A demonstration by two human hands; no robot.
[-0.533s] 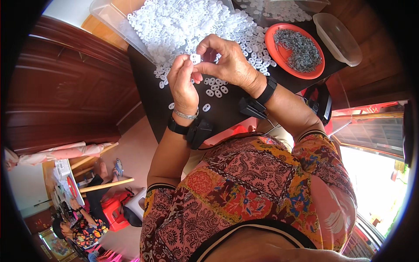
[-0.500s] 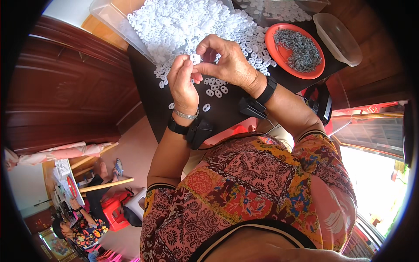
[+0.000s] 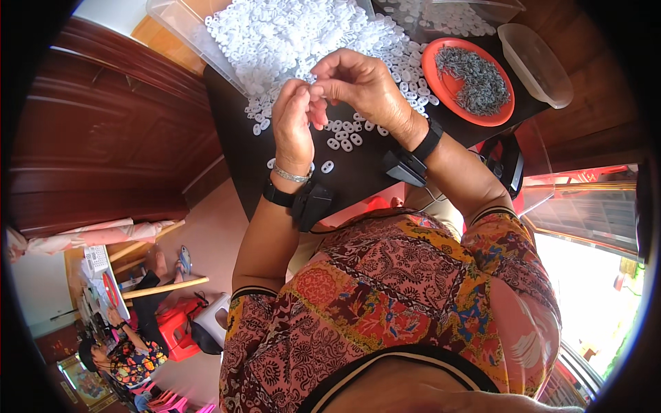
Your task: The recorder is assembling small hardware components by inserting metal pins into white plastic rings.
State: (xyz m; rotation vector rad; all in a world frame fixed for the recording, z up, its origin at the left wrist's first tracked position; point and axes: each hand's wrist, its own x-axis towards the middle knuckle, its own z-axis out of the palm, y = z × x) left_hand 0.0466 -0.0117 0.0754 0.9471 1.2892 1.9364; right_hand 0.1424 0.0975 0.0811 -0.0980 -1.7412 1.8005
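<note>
Above the dark table, my left hand (image 3: 294,124) and my right hand (image 3: 368,86) meet at the fingertips. Closed left fingers keep hold of a small white plastic piece with two holes, now almost wholly hidden behind them. My right thumb and index finger are pinched against the left fingertips; whatever they hold is too small to make out. Just beyond the hands spreads a big heap of the same white two-hole pieces (image 3: 296,34). Several loose white pieces (image 3: 346,145) lie on the table below my hands.
Right of the heap sits a red plate (image 3: 449,84) of small grey metal bits (image 3: 485,89). Beside it is a clear plastic tub (image 3: 536,65). A clear bin (image 3: 193,41) stands behind the heap on the left. Another person (image 3: 127,354) sits at the lower left near a red stool (image 3: 177,330).
The white piece visible at my left fingertips has gone out of sight behind the fingers. My right fingertips have closed in against the left ones.
</note>
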